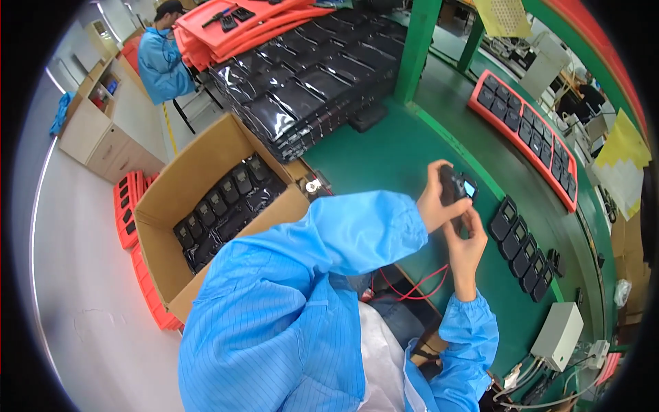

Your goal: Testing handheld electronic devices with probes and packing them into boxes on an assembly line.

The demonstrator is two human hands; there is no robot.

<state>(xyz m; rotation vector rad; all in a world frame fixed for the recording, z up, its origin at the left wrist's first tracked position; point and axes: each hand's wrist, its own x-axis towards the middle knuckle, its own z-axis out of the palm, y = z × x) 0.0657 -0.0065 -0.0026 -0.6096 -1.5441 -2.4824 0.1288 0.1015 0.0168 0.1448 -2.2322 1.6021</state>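
A small black handheld device [453,182] with a lit screen is held above the green work mat. My left hand [434,204] is closed around its near side, thumb along the lower edge. Fingertips of my right hand [467,246] pinch at the device's near end, close to the left thumb; exactly what they press is hidden. To the right of my hands, several similar black devices [519,246] lie in a slanting row on the green mat [364,159].
An open cardboard box [177,165] at my left holds rows of black devices. Stacked black plastic trays [309,75] stand beyond it, with red trays [237,27] on top. Another red tray [525,134] carries devices. A white box [557,335] with cables sits lower right. A co-worker [161,58] sits far left.
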